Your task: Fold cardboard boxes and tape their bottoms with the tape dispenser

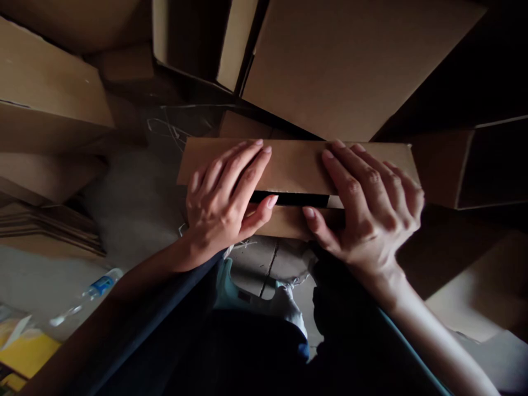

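A small brown cardboard box [295, 165] is held in front of me at mid-frame. Its two top flaps are folded down with a dark gap [289, 198] left between them. My left hand [225, 201] lies flat on the left part of the far flap, fingers stretched out, with the thumb reaching to the gap. On the right part rests my right hand [367, 203], fingers spread on the far flap and thumb pressing the near flap.
Large cardboard boxes [346, 60] and flattened sheets [49, 104] crowd the back and both sides. A plastic water bottle [88, 294] lies on the floor at lower left beside yellow items [27, 352]. Loose white string [173, 129] lies behind the box.
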